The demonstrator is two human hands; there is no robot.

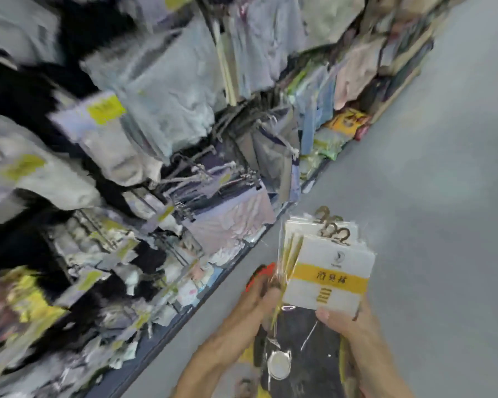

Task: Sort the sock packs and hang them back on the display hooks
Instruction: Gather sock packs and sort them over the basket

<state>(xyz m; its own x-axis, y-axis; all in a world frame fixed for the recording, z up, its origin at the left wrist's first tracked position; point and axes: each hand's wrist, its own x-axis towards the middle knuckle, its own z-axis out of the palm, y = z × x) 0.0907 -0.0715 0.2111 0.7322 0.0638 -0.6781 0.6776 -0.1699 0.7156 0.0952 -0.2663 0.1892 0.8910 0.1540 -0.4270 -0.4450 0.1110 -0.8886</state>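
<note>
The sock packs (325, 280) are clasped by the left hand (259, 300) and right hand (346, 321), but one could be dropped if fanned loosely.

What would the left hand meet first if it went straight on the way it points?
The stack of sock packs: the left hand points up and to the right and grips the stack's left edge. Past the stack there is probably only grey floor, though depth is unclear.

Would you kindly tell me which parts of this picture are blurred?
Head view: motion blur smears the rack on the left; the sock packs low right are fairly sharp, their print legible; the wide lens slants the floor.
</note>
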